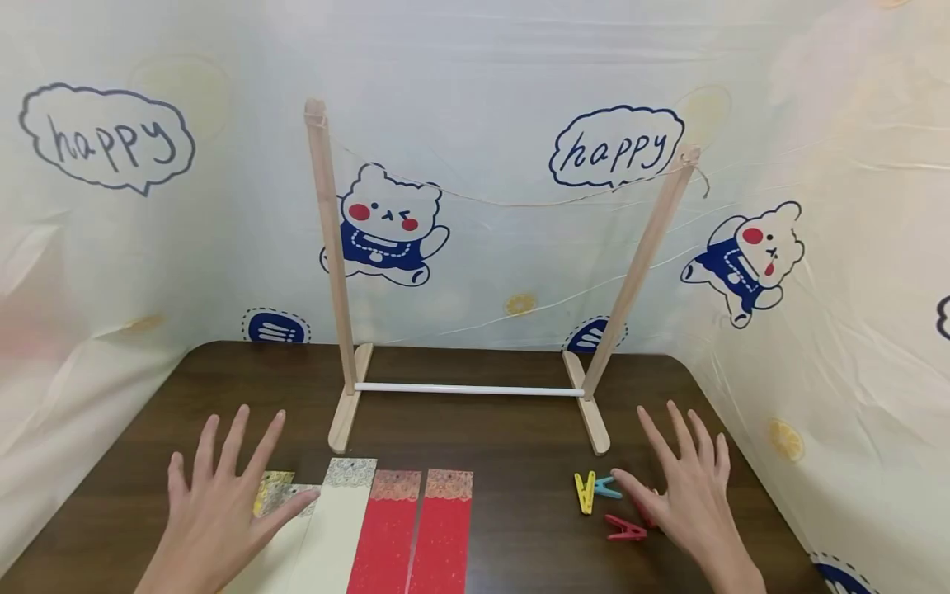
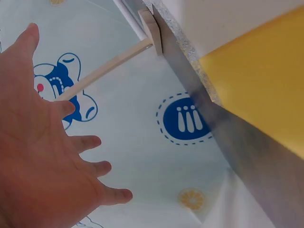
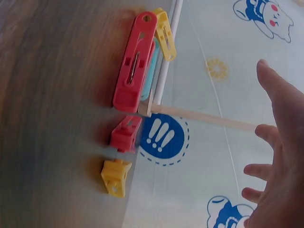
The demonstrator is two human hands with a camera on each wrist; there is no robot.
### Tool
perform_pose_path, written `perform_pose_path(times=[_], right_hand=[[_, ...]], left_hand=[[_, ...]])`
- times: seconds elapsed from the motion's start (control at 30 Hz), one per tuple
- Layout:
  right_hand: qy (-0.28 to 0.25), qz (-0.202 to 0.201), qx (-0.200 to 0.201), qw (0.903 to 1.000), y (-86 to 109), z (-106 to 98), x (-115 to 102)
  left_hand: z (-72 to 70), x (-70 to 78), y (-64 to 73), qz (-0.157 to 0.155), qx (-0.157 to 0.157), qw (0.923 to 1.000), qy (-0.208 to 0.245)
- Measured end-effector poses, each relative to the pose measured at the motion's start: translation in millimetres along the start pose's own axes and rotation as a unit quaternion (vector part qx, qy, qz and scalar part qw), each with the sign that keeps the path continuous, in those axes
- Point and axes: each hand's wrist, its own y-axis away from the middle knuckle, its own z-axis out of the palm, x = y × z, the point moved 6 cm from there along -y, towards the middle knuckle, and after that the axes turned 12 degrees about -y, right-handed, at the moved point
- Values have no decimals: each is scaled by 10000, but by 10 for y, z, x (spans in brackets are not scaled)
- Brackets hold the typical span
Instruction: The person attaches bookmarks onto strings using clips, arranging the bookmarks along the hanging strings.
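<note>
My left hand (image 1: 218,511) hovers with fingers spread, holding nothing. It overlaps several paper strips in the head view: a yellow strip (image 2: 266,80), cream strips (image 1: 334,528) and two red strips (image 1: 382,536) with patterned lace-like ends. My right hand (image 1: 693,507), fingers likewise spread and empty, is over the right side of the table. Close to its thumb lie small clothespins: a yellow clothespin (image 1: 586,505), a blue clothespin (image 1: 609,487) and a red clothespin (image 1: 626,529). Another red clothespin is partly hidden by this hand. A second yellow clothespin (image 3: 115,178) shows in the right wrist view.
Behind the strips stands a wooden frame with a left post (image 1: 336,256), a right post (image 1: 640,272) and a white rod (image 1: 467,388) low between them. A slack string (image 1: 512,205) joins the post tops. A printed cloth (image 1: 490,82) hangs behind the brown table (image 1: 475,429).
</note>
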Motion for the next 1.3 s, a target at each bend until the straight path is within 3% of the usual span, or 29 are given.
perform_pose_path(times=[0.17, 0.37, 0.57, 0.87, 1.0, 1.17, 1.3], right_hand=[[35, -138, -75, 9999, -48, 9, -80], [-102, -158, -265, 9995, -91, 67, -174], [-171, 159, -862, 9960, -116, 192, -237], [-496, 191, -1566, 9862, -144, 394, -323], [-662, 386, -1995, 9769, -141, 487, -335], [-824, 704, -2549, 9609, -129, 594, -340], [-964, 843, -2768, 9524, -109, 638, -348]], left_hand=[[-35, 9, -16, -4, -155, 9998, -100], [-81, 40, -1, 114, -450, 9989, 86], [-76, 35, 34, 158, -1025, 9943, 256], [80, -161, 135, -46, -1818, 9830, 237], [171, -313, 194, -143, -2091, 9774, 275], [312, -556, 258, -258, -2706, 9619, 284], [454, -743, 346, -450, -3464, 9368, 213]])
